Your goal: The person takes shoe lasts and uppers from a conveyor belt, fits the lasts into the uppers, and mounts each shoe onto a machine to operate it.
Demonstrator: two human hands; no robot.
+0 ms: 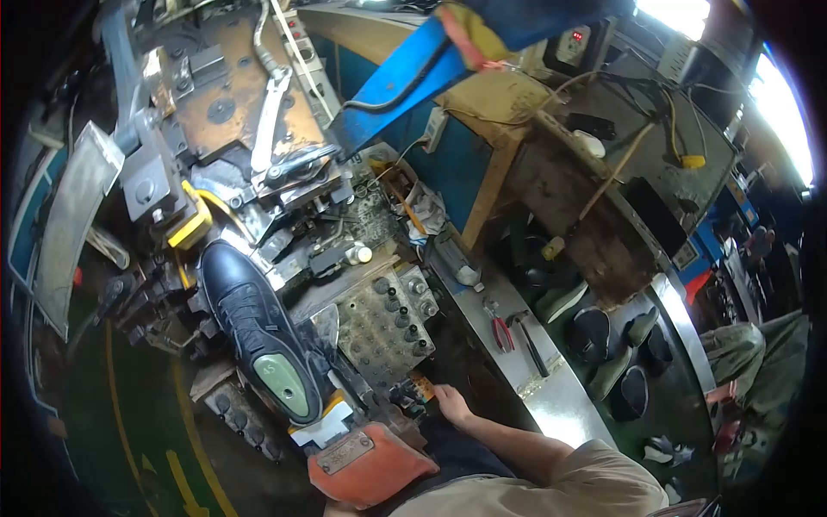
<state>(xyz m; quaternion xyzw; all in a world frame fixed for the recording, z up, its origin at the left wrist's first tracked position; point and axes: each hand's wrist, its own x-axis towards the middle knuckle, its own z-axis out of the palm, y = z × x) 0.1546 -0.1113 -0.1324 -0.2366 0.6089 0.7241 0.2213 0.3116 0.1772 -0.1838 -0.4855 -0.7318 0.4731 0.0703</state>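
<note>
A shoemaking workshop
A black shoe (pixel 244 314) is mounted in a heavy machine (pixel 222 116), pliers (pixel 502 334) and a hammer (pixel 531 346) are laid on a metal ledge (pixel 564 415), and more shoes (pixel 590 336) are gathered alongside.

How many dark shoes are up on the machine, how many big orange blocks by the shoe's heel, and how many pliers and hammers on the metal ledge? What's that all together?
Shoe: 1
Orange block: 1
Pliers: 1 pair
Hammer: 1
Total: 4
</note>
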